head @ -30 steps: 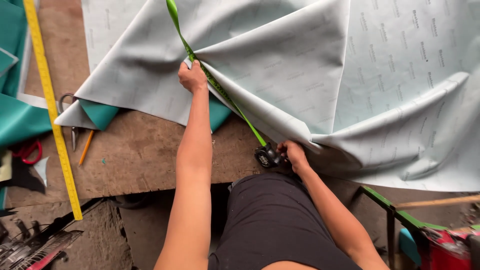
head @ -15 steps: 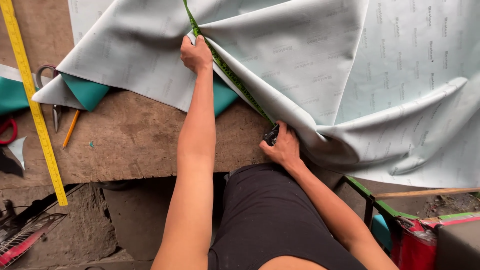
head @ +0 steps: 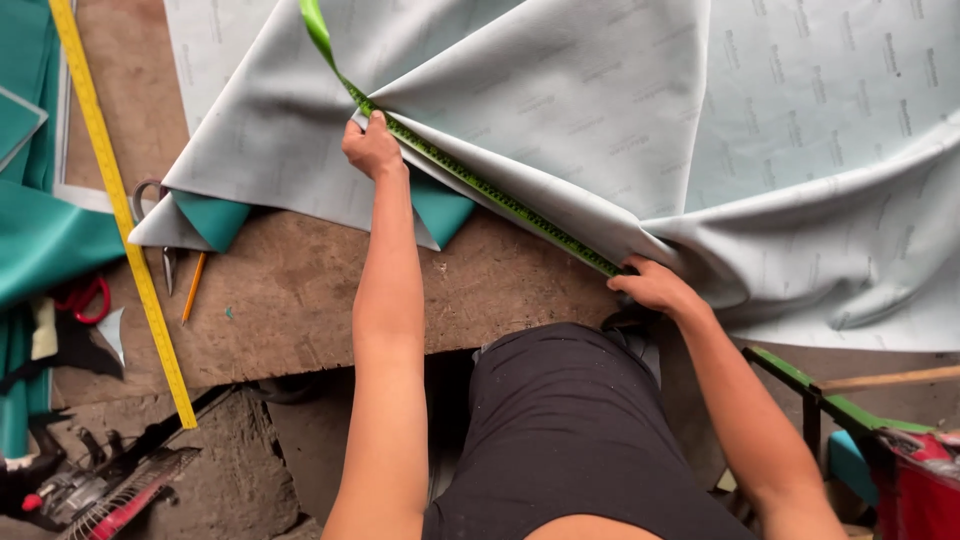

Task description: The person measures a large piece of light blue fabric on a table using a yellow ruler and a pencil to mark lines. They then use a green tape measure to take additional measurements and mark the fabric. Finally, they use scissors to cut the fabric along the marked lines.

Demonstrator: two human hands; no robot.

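Observation:
A large grey sheet of material [head: 620, 110], teal on its underside, lies folded over a worn wooden table [head: 300, 290]. A green measuring tape [head: 470, 180] runs diagonally along the sheet's folded edge. My left hand [head: 372, 148] pins the tape against the fold at its upper part. My right hand [head: 655, 288] presses the tape's lower end down at the table's near edge, where the sheet bunches up. Past my left hand the tape's free end curls up and out of view.
A long yellow ruler [head: 120, 210] lies diagonally at the left. Scissors [head: 160, 250] and an orange pencil [head: 193, 287] rest near the sheet's teal corner. Red-handled scissors [head: 85, 298] and teal material [head: 40, 230] sit far left. Tools lie on the floor below.
My right hand has slid a little along the table edge and now covers the tape's end. The view has shifted. My left hand stays on the fold.

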